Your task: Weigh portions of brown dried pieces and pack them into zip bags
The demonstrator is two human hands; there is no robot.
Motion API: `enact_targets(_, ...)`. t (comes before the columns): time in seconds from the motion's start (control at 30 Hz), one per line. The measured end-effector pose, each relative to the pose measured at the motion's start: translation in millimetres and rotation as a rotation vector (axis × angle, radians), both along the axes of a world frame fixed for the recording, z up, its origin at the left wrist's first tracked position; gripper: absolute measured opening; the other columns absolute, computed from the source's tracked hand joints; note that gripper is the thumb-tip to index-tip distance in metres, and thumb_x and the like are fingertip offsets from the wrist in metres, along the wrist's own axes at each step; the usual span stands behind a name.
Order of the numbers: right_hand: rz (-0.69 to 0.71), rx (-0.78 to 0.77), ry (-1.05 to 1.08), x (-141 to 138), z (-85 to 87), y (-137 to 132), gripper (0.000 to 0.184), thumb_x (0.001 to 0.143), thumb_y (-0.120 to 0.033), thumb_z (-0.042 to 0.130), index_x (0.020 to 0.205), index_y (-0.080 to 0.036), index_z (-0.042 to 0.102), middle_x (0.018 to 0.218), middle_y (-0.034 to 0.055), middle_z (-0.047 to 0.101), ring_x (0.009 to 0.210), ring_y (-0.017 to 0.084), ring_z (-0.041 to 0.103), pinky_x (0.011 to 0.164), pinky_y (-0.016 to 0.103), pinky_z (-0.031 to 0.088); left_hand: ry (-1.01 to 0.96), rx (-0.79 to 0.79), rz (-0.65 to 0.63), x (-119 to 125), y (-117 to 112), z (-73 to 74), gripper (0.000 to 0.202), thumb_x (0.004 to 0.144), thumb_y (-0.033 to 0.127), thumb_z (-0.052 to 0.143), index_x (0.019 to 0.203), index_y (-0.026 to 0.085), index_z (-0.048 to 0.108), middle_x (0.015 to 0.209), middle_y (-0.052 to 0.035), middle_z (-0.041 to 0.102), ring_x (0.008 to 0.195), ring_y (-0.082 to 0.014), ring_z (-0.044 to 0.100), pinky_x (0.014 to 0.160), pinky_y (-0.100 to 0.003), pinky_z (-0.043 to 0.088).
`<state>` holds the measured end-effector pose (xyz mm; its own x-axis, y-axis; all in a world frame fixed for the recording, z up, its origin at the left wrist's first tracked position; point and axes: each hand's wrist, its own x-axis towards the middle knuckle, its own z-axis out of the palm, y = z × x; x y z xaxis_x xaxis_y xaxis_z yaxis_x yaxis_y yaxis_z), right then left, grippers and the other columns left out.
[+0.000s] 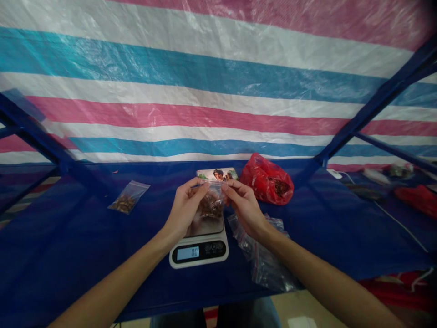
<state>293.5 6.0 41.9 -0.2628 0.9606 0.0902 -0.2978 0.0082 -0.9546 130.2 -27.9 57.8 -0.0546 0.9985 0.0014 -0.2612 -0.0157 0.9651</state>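
Both hands hold a small clear zip bag [212, 203] of brown pieces above a white kitchen scale [201, 248]. My left hand [186, 207] pinches the bag's top left corner, and my right hand [243, 205] pinches the top right corner. The scale's display reads 0.0 and nothing rests on its platform.
A filled small clear bag [128, 197] lies at the left on the blue table [68, 237]. A red plastic bag [268, 179] of brown pieces sits behind right. A pile of empty clear bags [264, 259] lies under my right forearm. A printed card [218, 174] lies behind the scale.
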Motion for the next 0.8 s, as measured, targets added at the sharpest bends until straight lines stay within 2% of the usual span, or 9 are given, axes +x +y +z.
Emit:
enact_targets(0.13,-0.020,0.056,-0.008,1,3.6,0,0.026,0.085,-0.041,0.082,0.077,-0.020,0.070,0.066,-0.0033,0.057,0.062,0.012,0.047,0.062,0.027,0.036,-0.058,-0.016,0.065,1,0,-2.9,0.025,0.084,0.043,0.080,0.090,0.021,0.071,0.081,-0.0010,0.077,0.070,-0.0180,0.072,0.070,-0.031,0.059)
enact_targets(0.33,-0.099,0.163,-0.043,1,7.2,-2,0.024,0.089,-0.039,0.079,0.077,-0.021,0.069,0.066,-0.0033,0.057,0.062,0.012,0.048,0.061,0.026,0.037,0.002,0.028,0.112,2,-2,-4.3,0.024,0.087,0.043,0.079,0.089,0.020,0.072,0.079,-0.0003,0.074,0.071,-0.0156,0.068,0.068,-0.026,0.056)
enact_targets(0.57,0.058,0.130,-0.076,-1,3.9,-9,0.024,0.090,-0.042,0.077,0.082,-0.021,0.075,0.076,-0.0009,0.064,0.069,0.014,0.052,0.068,0.028,0.042,0.097,0.036,0.126,1,-3,-6.5,0.030,0.093,0.052,0.068,0.092,0.022,0.066,0.073,0.0006,0.070,0.062,-0.0171,0.065,0.057,-0.028,0.052)
enact_targets(0.67,0.030,0.144,-0.065,-1,5.0,-10,0.028,0.091,-0.042,0.076,0.074,-0.020,0.072,0.071,-0.0016,0.058,0.068,0.014,0.048,0.068,0.028,0.041,0.068,0.030,0.125,2,-5,-8.0,0.028,0.092,0.049,0.069,0.086,0.023,0.065,0.067,0.0034,0.064,0.056,-0.0141,0.059,0.053,-0.025,0.047)
enact_targets(0.8,-0.031,0.091,-0.035,-1,3.5,-8,0.032,0.086,-0.044,0.080,0.068,-0.020,0.067,0.068,-0.0015,0.053,0.067,0.015,0.045,0.066,0.029,0.040,0.124,0.103,0.224,2,-7,-10.9,0.027,0.092,0.042,0.069,0.076,0.021,0.064,0.067,0.0032,0.060,0.059,-0.0132,0.055,0.056,-0.024,0.045)
